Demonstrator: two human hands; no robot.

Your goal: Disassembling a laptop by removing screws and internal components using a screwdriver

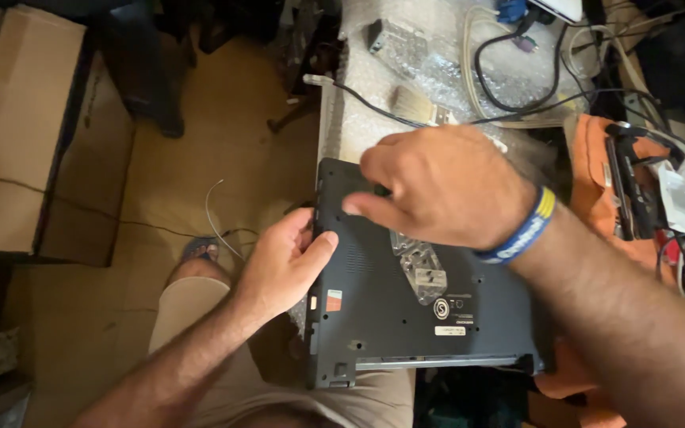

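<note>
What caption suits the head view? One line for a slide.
Both hands work on an upturned dark laptop: left hand grips its edge, right hand presses its base.

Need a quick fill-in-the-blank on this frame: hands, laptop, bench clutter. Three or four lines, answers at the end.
1. The left hand grips the ____ edge of the upturned dark laptop.
2. The right hand wears a blue and ____ wristband.
3. Beyond the laptop, a paintbrush lies on clear ____ wrap.
4. An ____ cloth lies to the laptop's right.

Missing words: left; yellow; bubble; orange
</note>
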